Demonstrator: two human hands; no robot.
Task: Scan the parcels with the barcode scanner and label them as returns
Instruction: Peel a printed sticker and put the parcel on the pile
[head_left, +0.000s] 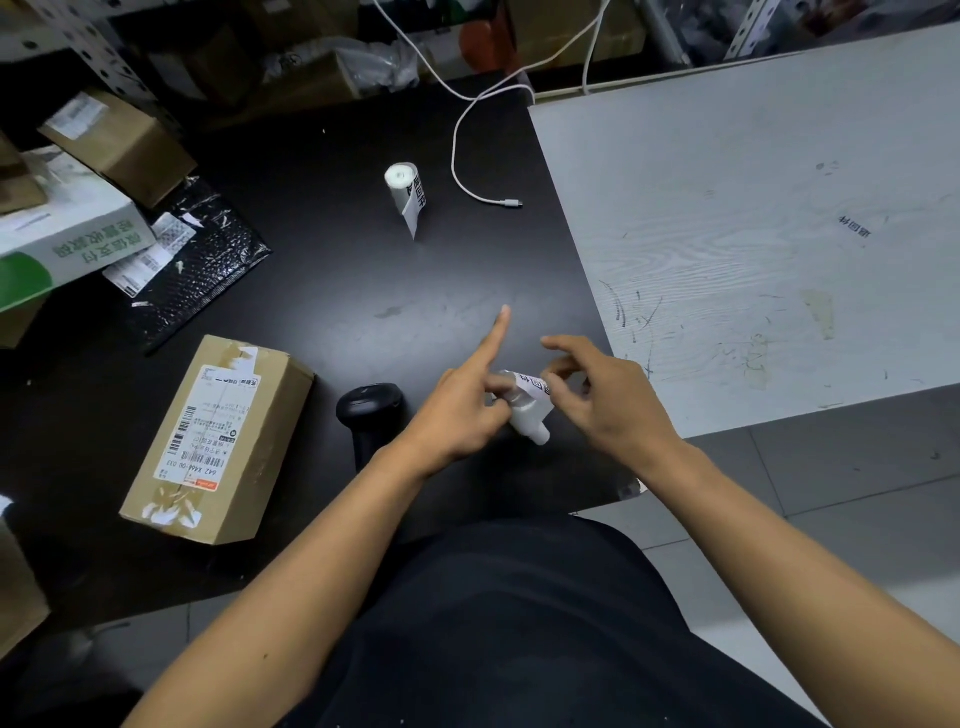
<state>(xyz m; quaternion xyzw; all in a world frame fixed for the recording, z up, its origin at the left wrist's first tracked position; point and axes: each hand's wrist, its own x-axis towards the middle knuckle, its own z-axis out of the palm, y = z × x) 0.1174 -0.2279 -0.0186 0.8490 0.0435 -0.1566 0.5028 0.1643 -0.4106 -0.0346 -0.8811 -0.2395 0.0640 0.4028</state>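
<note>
My left hand (457, 415) has its thumb and lower fingers curled round a small white roll of printed return labels (524, 408), with the index finger sticking out straight and clear of the paper, I judge so as not to catch the sticky side. My right hand (605, 400) pinches the loose end of that roll, where black characters show on the strip, the other fingers spread and lifted. Both hands are closed on the roll: one steadies it, the other peels. I take this as freeing one label, held above the near edge of the matt black tabletop (337, 291) so the strip hangs free.

Just left of the left hand lies the black handheld barcode scanner (370, 405), set down within reach, presumably because both hands are needed for the peel. Further left, near me, sits the brown cardboard parcel with a white shipping label on top (218, 441), label up so a return sticker can go straight on; I cannot tell whether it has been scanned.

Far across the black top stands a second white label roll (404, 195) with a printed strip trailing down, and to its right the plug end of a white cable (511, 203). At far left a black bubble mailer (208, 260), a white and green box (67, 244) and another brown carton (119, 143) are stacked, likely waiting. To the right, a scuffed grey wood-grain table (753, 208) adjoins the black one.
</note>
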